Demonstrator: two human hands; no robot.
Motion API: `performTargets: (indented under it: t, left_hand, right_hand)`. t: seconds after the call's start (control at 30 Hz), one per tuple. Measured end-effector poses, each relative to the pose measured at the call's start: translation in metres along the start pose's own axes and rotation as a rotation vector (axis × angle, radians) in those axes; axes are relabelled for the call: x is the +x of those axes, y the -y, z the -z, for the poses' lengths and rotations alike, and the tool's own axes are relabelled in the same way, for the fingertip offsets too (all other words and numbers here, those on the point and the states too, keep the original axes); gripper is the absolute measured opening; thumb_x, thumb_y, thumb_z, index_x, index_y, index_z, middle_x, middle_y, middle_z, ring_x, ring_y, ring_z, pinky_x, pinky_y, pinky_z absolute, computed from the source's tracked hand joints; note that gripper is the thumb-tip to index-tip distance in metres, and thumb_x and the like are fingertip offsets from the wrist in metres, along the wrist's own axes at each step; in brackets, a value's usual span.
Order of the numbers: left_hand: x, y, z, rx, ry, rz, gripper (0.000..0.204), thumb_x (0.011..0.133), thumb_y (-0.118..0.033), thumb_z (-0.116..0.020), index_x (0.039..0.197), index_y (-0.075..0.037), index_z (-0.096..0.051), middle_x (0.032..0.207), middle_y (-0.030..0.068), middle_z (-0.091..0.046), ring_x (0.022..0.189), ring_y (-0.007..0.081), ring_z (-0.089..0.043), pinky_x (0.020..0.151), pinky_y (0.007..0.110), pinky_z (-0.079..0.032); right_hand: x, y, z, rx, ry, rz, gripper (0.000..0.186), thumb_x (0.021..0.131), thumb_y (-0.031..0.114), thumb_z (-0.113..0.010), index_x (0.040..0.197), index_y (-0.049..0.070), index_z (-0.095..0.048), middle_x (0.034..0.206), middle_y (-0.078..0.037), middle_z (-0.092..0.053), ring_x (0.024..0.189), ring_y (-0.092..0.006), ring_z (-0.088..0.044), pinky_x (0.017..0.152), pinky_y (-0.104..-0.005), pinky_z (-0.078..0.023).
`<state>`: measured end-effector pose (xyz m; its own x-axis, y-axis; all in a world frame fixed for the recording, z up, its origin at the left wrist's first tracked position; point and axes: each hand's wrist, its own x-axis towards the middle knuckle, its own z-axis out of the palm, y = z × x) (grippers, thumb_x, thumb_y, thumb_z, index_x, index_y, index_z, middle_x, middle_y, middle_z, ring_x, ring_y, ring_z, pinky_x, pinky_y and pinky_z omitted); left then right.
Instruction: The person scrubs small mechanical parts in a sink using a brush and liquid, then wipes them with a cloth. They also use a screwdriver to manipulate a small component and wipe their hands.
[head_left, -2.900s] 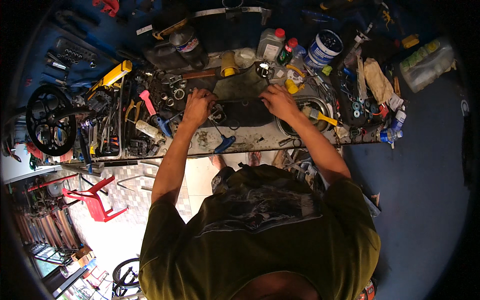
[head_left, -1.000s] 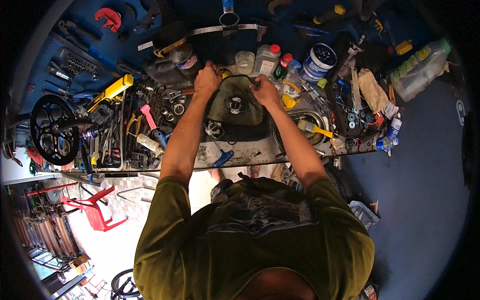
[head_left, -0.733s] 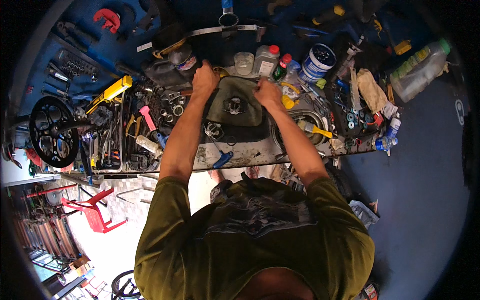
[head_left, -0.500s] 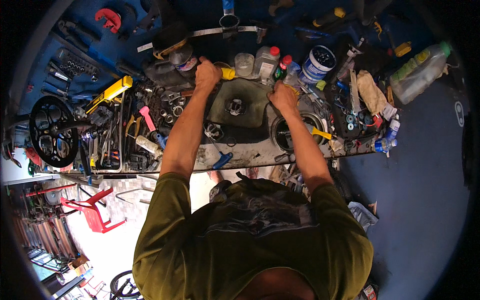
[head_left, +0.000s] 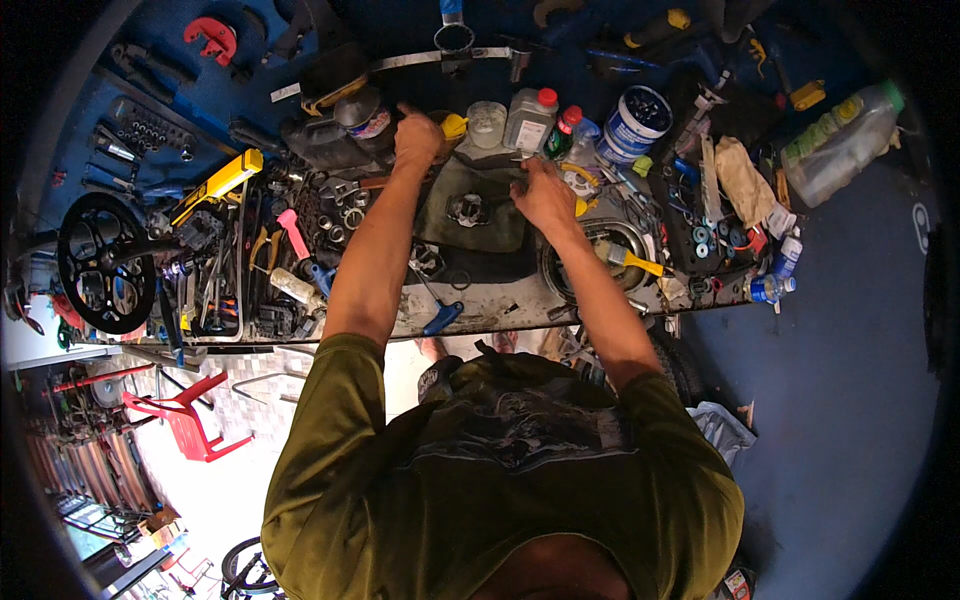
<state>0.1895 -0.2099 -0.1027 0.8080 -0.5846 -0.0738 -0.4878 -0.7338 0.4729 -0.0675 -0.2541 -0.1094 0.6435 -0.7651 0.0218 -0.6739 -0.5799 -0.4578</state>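
Observation:
At the back of the bench, my left hand is curled between a dark round container and a yellow object standing in a tub. What its fingers hold, if anything, is hidden. My right hand is closed above the right edge of a dark greenish mat, with something small and pale at its fingertips. A small metal part rests on that mat between my arms. A blue-handled tool lies nearer the front edge, and a yellow-handled brush lies across a round pan.
Behind my hands stand a clear tub, a red-capped bottle, a smaller bottle and a white-blue bucket. Tools crowd the bench's left side around a black crank wheel. A large plastic bottle lies at right.
My right hand has moved left, away from the yellow item near the pan. My left hand has shifted slightly, and the yellow object beside it now points upward.

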Motion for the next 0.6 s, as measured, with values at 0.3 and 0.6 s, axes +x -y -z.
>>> performTargets:
  t: [0.3, 0.6]
  left_hand:
    - [-0.039, -0.006, 0.035, 0.052, -0.023, -0.118, 0.066, 0.096, -0.017, -0.058, 0.149, 0.005, -0.026, 0.112, 0.0327, -0.068, 0.107, 0.0491, -0.066, 0.092, 0.053, -0.055]
    - [-0.102, 0.050, -0.003, 0.023, -0.002, -0.151, 0.043, 0.093, -0.028, -0.066, 0.126, -0.004, -0.051, 0.106, 0.0251, -0.071, 0.102, 0.0467, -0.067, 0.089, 0.054, -0.055]
  right_hand:
    - [0.004, 0.015, -0.039, 0.185, 0.053, 0.163, 0.048, 0.090, 0.030, -0.071, 0.133, 0.013, -0.055, 0.129, -0.017, -0.058, 0.108, -0.0399, -0.065, 0.089, -0.0530, -0.054]
    - [0.052, 0.040, -0.066, 0.034, -0.015, 0.209, 0.037, 0.089, 0.023, -0.072, 0.125, 0.018, -0.063, 0.115, -0.013, -0.064, 0.106, -0.0345, -0.067, 0.087, -0.0502, -0.053]
